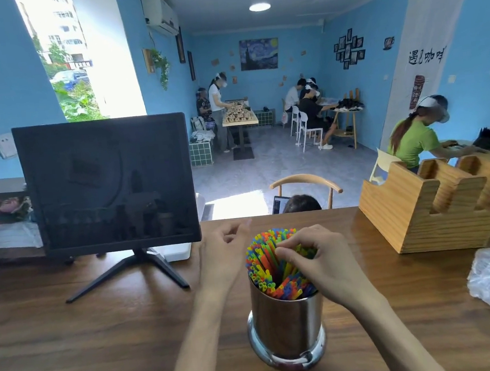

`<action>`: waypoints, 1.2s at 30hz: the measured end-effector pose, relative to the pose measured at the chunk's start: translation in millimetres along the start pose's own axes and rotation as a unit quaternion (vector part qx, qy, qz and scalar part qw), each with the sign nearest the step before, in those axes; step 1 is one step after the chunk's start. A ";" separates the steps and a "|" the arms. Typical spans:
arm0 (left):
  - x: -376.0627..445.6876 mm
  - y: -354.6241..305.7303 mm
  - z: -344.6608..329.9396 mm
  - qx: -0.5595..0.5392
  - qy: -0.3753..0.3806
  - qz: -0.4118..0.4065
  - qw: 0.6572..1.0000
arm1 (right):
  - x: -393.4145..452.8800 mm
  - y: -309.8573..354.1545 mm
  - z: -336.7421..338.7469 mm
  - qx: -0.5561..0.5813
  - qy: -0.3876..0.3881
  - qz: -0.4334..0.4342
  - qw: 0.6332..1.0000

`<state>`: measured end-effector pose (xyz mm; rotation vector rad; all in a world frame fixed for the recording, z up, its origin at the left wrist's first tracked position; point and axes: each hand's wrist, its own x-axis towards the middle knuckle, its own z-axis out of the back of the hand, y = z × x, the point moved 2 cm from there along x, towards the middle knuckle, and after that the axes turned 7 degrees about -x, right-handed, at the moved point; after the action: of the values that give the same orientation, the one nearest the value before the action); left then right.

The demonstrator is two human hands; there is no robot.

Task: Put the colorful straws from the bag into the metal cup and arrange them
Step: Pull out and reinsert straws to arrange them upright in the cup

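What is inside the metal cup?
The cup holds a dense bunch of colorful straws sticking out above its rim. The right hand covers some tops; the cup wall hides their lower ends.

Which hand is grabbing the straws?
The right hand: its fingers pinch the colorful straws in the metal cup. The left hand holds nothing.

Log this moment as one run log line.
straws in metal cup | right hand pinching straws | left hand beside, holding nothing
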<state>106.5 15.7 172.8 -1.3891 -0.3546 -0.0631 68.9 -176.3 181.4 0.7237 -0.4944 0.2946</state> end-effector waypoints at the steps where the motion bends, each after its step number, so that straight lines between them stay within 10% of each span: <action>1: 5.0 0.4 -3.3 0.022 0.026 0.012 0.999 | -0.1 1.1 0.1 -0.001 -0.001 0.003 1.000; 9: 15.7 -3.6 -4.6 0.103 0.045 -0.010 0.994 | -1.9 0.7 1.8 0.009 -0.001 -0.006 1.000; 26: -17.6 -100.2 34.3 -0.010 -0.121 -0.378 0.918 | 11.6 34.5 13.5 0.160 0.017 -0.024 0.987; 31: -33.3 -103.1 45.2 -0.123 -0.153 -0.334 0.922 | 21.3 54.8 11.4 0.488 0.129 -0.142 0.852; 36: -33.5 -73.3 37.2 -0.162 -0.066 -0.207 0.962 | 35.9 50.4 24.0 0.633 -0.004 -0.167 0.756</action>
<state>48.7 32.4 238.1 -1.6261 -0.7717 -0.3889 70.2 -153.7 243.8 2.1267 -0.0870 0.2626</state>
